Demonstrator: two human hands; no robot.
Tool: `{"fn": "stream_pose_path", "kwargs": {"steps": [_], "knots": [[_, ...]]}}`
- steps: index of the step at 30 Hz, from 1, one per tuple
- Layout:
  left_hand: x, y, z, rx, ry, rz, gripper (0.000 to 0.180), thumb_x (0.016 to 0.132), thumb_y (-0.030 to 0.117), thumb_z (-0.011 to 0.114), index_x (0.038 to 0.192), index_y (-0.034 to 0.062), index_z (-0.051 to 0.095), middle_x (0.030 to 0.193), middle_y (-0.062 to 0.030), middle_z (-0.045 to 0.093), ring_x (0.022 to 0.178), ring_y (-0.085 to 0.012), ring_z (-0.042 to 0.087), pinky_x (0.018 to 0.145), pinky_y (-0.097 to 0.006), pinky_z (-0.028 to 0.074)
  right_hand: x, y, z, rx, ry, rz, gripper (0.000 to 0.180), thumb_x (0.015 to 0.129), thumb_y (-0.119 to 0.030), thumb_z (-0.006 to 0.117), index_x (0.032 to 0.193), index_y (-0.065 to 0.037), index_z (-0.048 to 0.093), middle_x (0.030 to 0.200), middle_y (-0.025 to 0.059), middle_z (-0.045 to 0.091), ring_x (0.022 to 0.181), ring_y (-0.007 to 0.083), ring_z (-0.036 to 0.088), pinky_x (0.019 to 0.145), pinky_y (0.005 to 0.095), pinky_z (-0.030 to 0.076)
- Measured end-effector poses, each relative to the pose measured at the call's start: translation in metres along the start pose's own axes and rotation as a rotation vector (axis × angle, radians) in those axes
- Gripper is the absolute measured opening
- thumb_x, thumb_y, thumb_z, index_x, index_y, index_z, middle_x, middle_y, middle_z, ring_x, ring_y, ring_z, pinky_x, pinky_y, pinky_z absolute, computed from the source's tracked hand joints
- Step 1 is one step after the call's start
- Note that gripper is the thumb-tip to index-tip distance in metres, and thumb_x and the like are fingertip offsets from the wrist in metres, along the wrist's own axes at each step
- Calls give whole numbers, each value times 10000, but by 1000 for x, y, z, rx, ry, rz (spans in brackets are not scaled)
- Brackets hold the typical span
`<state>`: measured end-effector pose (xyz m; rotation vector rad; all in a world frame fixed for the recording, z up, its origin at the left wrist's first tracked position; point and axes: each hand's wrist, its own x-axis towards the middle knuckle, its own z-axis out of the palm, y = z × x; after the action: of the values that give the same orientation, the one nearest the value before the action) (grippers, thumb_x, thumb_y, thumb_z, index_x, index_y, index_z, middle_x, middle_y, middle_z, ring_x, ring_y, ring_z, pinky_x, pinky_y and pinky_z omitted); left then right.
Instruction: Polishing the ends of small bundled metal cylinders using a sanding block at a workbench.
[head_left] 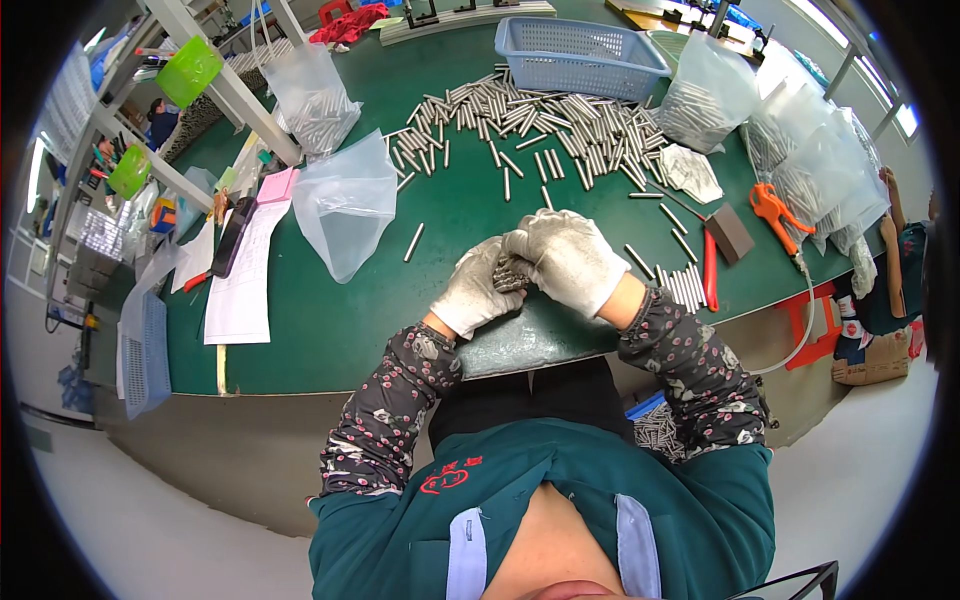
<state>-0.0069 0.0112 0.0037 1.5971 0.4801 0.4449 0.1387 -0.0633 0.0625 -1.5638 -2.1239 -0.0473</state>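
Both my hands wear whitish work gloves and meet over the near middle of the green table. My left hand [472, 290] is closed around a bundle of short metal pins [511, 279], their ends facing up. Against the bundle's far side, my right hand [570, 256] has its fingers curled together; what they pinch, if anything, is hidden. Beyond my hands spreads a large heap of loose metal pins [605, 138], with a few strays nearer me. To the right several pins lie side by side in a row [682, 288], next to a red-handled tool [710, 270] and a brown block [730, 234].
A blue plastic basket [585, 62] stands behind the heap. Plastic bags of pins stand at the left [312, 100] and right [705, 95]. An orange air gun [775, 212] lies at the right edge. A limp plastic bag [345, 205] and paper sheets [245, 280] lie left.
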Motion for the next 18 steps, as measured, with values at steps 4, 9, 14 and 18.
{"fn": "stream_pose_path", "kwargs": {"steps": [4,9,14,18], "knots": [[5,-19,-4,254,70,176,449,579,50,698,982,-3,507,891,-91,536,812,-203,567,738,-282,472,1,5,-33,222,130,121,109,753,-175,577,780,-72,603,744,82,595,747,270,589,683,366,468],[-1,-13,-4,221,67,82,492,604,-82,677,1031,53,474,910,5,485,836,-77,500,742,-211,447,-22,28,-52,-78,-632,265,159,676,-210,538,704,-82,628,678,126,617,646,322,595,592,389,477],[1,-14,-3,234,61,89,470,612,-101,664,1011,60,474,893,13,492,816,-71,511,720,-210,467,-43,38,-41,-250,-802,377,249,659,-171,525,853,-121,674,825,125,652,805,298,620,710,370,491],[0,-14,-4,116,47,29,450,624,-121,650,993,64,469,877,22,501,802,-64,521,704,-205,483,-43,30,-36,-246,-609,350,207,679,-178,536,824,-114,669,821,125,645,801,301,614,708,379,485]]}}
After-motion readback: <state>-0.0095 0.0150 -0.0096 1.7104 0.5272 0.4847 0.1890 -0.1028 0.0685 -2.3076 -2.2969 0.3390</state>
